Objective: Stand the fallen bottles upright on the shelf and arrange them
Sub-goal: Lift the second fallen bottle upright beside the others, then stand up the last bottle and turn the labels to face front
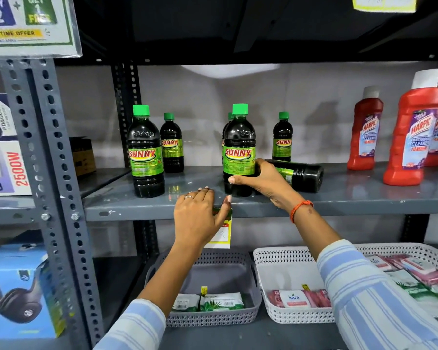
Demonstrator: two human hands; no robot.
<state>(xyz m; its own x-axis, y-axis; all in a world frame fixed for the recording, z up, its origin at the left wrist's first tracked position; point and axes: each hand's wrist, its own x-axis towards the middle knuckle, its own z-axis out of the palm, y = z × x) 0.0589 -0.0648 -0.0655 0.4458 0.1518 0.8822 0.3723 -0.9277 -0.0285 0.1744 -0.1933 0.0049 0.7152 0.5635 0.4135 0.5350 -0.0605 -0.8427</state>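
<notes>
Several dark SUNNY bottles with green caps stand on the grey shelf [339, 195]. One stands at the front left [145, 152], a smaller-looking one behind it [172, 144], another at the back right [282, 137]. My right hand [259, 179] is wrapped around the lower part of the upright front-centre bottle [239, 145]. Right behind that hand a further SUNNY bottle [301, 174] lies on its side, base pointing right. My left hand [197, 215] rests flat on the shelf's front edge, fingers apart, holding nothing.
Red Harpic bottles [412, 137] stand upright at the shelf's right end. A price tag [223, 234] hangs from the shelf edge under my left hand. Below are a grey basket [213, 319] and a white basket [301, 317] of wipes. A perforated steel post [56, 173] rises at left.
</notes>
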